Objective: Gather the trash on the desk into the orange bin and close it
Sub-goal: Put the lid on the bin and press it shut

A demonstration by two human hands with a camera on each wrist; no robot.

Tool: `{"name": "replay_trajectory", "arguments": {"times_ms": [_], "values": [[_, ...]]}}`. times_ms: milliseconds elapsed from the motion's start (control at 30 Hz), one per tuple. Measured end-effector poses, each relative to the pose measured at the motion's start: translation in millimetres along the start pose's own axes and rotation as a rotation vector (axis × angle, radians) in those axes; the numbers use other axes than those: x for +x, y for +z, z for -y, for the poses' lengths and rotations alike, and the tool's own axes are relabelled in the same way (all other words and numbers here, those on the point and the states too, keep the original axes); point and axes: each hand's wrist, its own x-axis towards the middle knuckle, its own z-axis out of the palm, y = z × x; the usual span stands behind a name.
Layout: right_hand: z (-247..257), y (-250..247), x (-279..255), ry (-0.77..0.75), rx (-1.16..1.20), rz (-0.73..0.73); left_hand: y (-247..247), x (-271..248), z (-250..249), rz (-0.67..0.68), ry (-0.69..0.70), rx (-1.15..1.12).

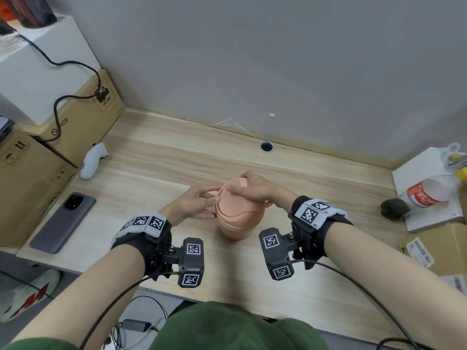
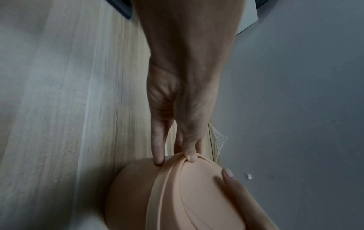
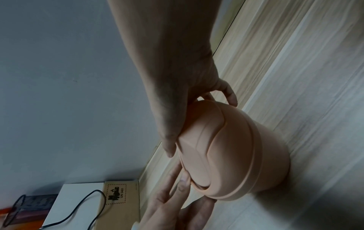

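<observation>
The orange bin (image 1: 237,223) stands upright at the middle of the wooden desk (image 1: 156,157), with its domed swing lid (image 1: 236,198) on top. My right hand (image 1: 252,189) lies over the lid from the right, thumb across the top and fingers curled down round the far rim. My left hand (image 1: 211,203) reaches in from the left, its straight fingers touching the lid's left edge. The left wrist view shows my left hand's fingertips (image 2: 157,161) on the bin's rim band (image 2: 155,194). In the right wrist view my right hand (image 3: 177,96) covers the lid (image 3: 208,140).
A grey phone (image 1: 62,222) lies at the left front. Stacked cardboard boxes (image 1: 27,183) and a white controller (image 1: 93,160) stand left. At the right are a dark lump (image 1: 394,208), a red-labelled bottle (image 1: 427,193) and a white box (image 1: 429,221). A cable hole (image 1: 266,147) sits by the wall.
</observation>
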Motion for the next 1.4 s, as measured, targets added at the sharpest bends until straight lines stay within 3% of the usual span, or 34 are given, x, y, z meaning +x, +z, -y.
{"name": "replay_trajectory", "arguments": {"times_ms": [167, 300, 500, 600, 800, 900, 1067, 1200, 1400], "values": [[-10, -3, 0, -0.053, 0.037, 0.028, -3, 2, -3, 0.04, -0.013, 0.074], [-10, -4, 1, -0.089, 0.007, 0.022, -3, 4, -24, 0.055, -0.011, 0.326], [-21, -19, -9, -0.194, 0.058, -0.015, 14, 14, -42, 0.219, 0.101, 0.665], [-38, -27, -20, -0.23, 0.027, 0.024, 23, 31, -34, 0.17, 0.133, 0.719], [-60, -33, -22, -0.191, 0.111, -0.174, 51, 51, -32, 0.026, 0.135, 0.567], [-70, -39, -18, -0.247, 0.219, -0.28, 56, 52, -44, 0.08, 0.202, 0.531], [-75, -43, -8, -0.314, 0.167, -0.384, 58, 56, -48, 0.121, 0.381, 0.805], [-66, -47, -1, -0.311, 0.115, -0.468, 60, 67, -47, -0.023, 0.471, 0.837], [-59, -62, 23, -0.245, 0.09, -0.458, 62, 86, -61, -0.165, 0.542, 0.892]]}}
